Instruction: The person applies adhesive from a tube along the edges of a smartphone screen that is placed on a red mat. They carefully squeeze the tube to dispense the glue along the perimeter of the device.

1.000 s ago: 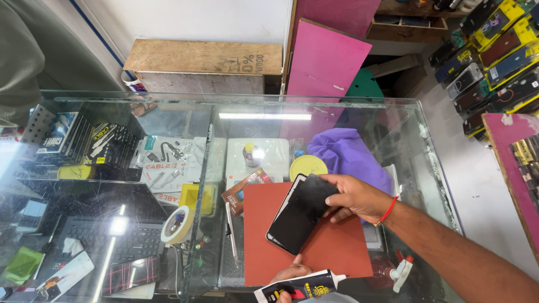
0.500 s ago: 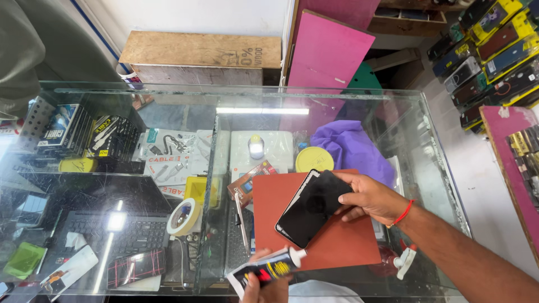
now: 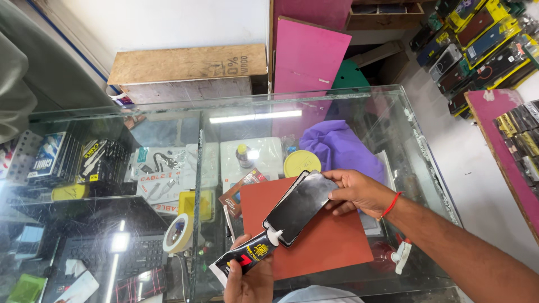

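At a glass counter, a person's right hand grips the top end of a dark smartphone, holding it tilted over a red work mat at lower centre of the frame. The left hand, at the bottom edge, is closed around a black tube of adhesive, its white nozzle touching the phone's lower corner. The step in hand appears to be laying glue along the phone's edge; carrying the bead on would call for a steady, light squeeze and a slow run of the nozzle along the rim, with the phone kept still. A roll of tape sits just left of the mat, a yellow round lid and purple cloth above it, a small spray bottle at the mat's lower right.
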